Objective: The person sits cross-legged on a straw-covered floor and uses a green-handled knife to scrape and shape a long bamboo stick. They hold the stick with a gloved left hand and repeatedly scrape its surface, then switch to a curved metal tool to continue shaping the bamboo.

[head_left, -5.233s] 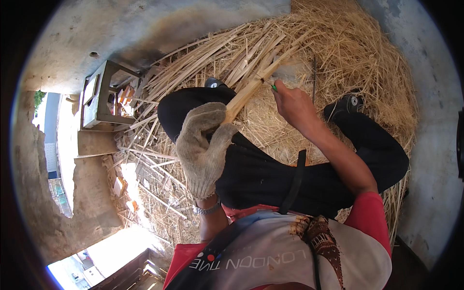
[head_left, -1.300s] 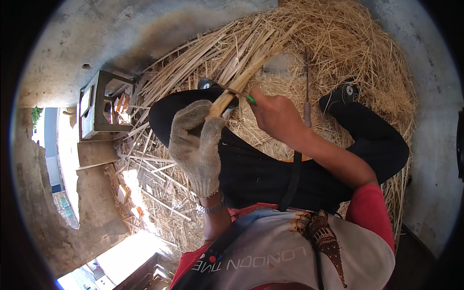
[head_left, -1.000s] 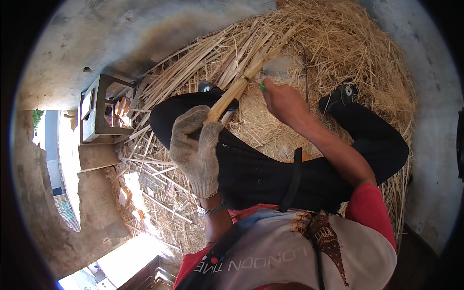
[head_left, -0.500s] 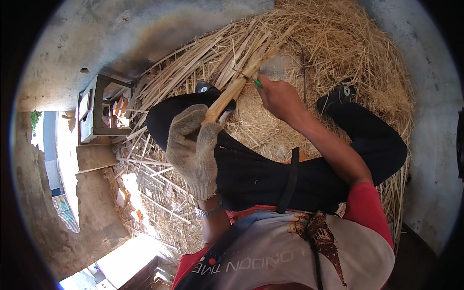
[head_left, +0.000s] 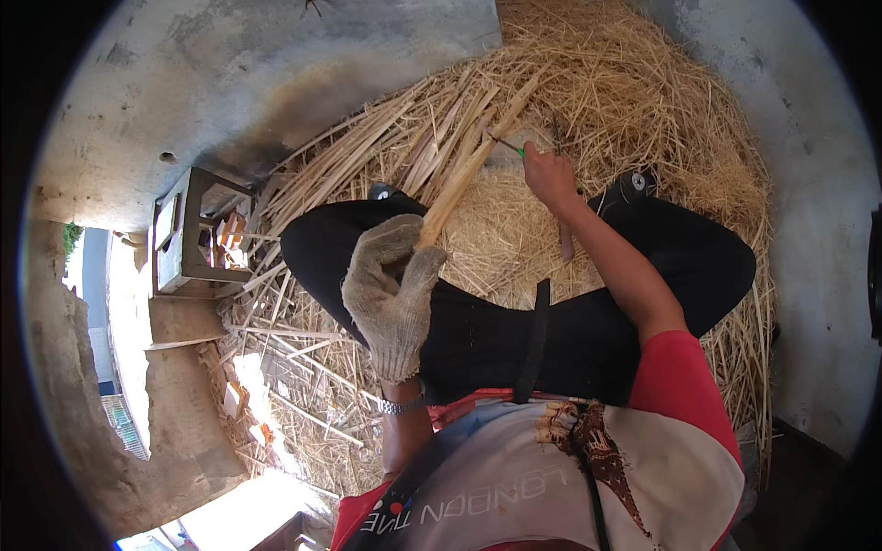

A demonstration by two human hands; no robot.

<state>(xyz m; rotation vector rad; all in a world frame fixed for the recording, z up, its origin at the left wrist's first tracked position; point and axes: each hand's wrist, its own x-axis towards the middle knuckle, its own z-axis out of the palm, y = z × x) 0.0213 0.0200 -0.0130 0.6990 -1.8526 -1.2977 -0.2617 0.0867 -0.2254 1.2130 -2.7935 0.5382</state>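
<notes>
My left hand (head_left: 390, 289), in a knitted grey-beige work glove, is closed round the near end of a long, flat, pale wood-like strip (head_left: 452, 197). The strip slants up and away to the right, towards the loose pile. My bare right hand (head_left: 553, 182) grips a thin, dark-bladed tool with a green handle (head_left: 508, 146), perhaps a small knife. Its tip points left, at the strip's right edge; whether it touches cannot be made out. Beneath the strip's far part shows a grey, block-like surface (head_left: 505, 158).
My bent legs in black trousers (head_left: 496, 335) frame the work. Straw-like shavings (head_left: 625, 92) are heaped ahead, with long split strips (head_left: 367, 147) at the left. A brown stick-like handle (head_left: 566, 241) lies near my right forearm. A wooden frame box (head_left: 188, 230) stands against the left wall.
The tool, which lay across the strip, has shifted right to its edge with my right hand. My left hand and the strip's near end appear slightly lower and further right; the view has shifted too.
</notes>
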